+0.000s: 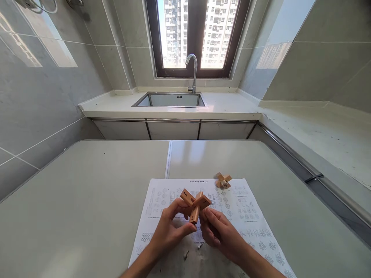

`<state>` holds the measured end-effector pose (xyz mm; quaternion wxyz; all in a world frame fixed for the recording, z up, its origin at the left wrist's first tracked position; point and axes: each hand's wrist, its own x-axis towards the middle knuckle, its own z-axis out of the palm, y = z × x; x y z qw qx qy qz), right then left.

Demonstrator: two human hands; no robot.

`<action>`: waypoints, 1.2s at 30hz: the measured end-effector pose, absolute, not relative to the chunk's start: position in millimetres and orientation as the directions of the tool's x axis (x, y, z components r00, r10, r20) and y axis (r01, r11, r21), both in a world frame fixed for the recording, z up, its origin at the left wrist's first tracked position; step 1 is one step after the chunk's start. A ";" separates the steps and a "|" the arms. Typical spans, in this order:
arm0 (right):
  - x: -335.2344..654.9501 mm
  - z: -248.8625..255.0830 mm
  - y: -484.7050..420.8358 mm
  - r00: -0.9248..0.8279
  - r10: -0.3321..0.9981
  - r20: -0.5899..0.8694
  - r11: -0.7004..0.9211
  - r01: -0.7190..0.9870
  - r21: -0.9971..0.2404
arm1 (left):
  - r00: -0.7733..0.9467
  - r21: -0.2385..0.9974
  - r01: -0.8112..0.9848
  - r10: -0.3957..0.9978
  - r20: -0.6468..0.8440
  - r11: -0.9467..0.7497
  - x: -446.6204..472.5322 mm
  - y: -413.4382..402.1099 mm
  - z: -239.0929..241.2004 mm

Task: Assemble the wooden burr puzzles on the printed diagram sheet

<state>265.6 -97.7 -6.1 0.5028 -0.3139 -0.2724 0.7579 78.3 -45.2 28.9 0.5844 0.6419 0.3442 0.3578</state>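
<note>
Both my hands hold a wooden interlocking puzzle (195,204) made of crossed bars, lifted a little above a printed instruction sheet (249,220). My left hand (171,227) pinches its left and lower bars between thumb and fingers. From the right, my right hand (217,231) grips the lower bar with curled fingers. A second, smaller wooden cross puzzle (223,180) lies on the sheet's far edge, apart from both hands.
The sheet lies on a pale table (87,200) with a seam down its middle. Beyond it a counter holds a steel sink (171,100) and a tap (193,71) under a window. Tiled walls stand left and right; a counter (319,131) runs along the right.
</note>
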 end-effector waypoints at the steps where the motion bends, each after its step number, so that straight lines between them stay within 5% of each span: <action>1: 265.5 -5.7 -98.1 -0.284 0.936 -0.208 -0.342 -0.595 -0.728 | 0.508 0.995 0.032 0.859 0.065 -0.095 79.2 -45.6 28.7; 17: 267.1 -0.1 -97.7 -0.244 0.945 -0.216 -0.319 -0.553 -0.770 | 0.533 0.987 0.042 0.839 0.110 -0.157 77.3 -47.6 31.0; 23: 266.7 1.3 -98.9 -0.244 0.937 -0.251 -0.350 -0.633 -0.690 | 0.536 0.965 0.097 0.830 0.156 -0.244 78.2 -46.1 31.1; 29: 269.5 -2.3 -96.6 -0.374 0.889 -0.265 -0.453 -0.634 -0.627 | 0.531 0.993 0.057 0.845 0.057 -0.103 78.9 -41.9 32.3; 36: 274.9 0.7 -91.0 -0.258 0.915 -0.309 -0.399 -0.684 -0.610 | 0.522 0.988 0.067 0.848 0.085 -0.141 80.7 -48.8 39.7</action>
